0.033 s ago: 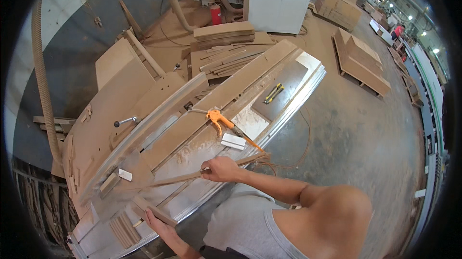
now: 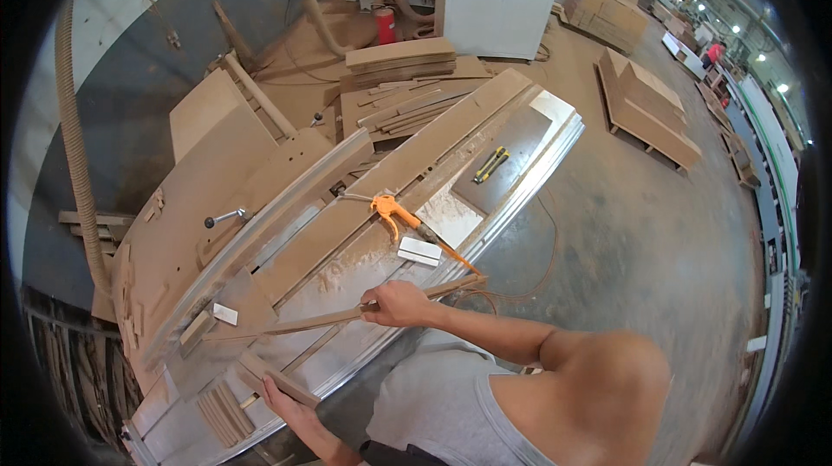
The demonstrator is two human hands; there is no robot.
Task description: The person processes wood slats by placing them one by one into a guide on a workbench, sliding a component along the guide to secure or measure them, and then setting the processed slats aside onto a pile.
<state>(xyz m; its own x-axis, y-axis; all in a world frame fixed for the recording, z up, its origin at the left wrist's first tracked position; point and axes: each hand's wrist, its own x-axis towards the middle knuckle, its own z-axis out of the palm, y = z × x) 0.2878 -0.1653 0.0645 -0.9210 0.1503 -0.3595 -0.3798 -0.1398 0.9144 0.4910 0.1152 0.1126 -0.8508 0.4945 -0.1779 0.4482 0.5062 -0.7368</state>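
Observation:
My right hand [image 2: 397,303] is closed around the middle of a long thin wooden strip [image 2: 322,322], which slants across the metal worktable [image 2: 342,349]. The strip's right end passes the table's front edge near my right forearm. At the lower left, my left hand [image 2: 290,401] grips a short wooden block [image 2: 276,377], fingers along its near side. Beside that block lie several similar wooden pieces [image 2: 225,414] in a row. An orange air blow gun [image 2: 392,211] rests beyond my right hand, next to a white block [image 2: 419,251].
A yellow and black utility knife [image 2: 491,165] lies on the table's far right part. A long metal fence [image 2: 260,241] runs behind the strip, with a small white piece [image 2: 225,314] near it. Stacked boards [image 2: 403,56] stand behind the table. An orange hose [image 2: 555,249] trails over the floor.

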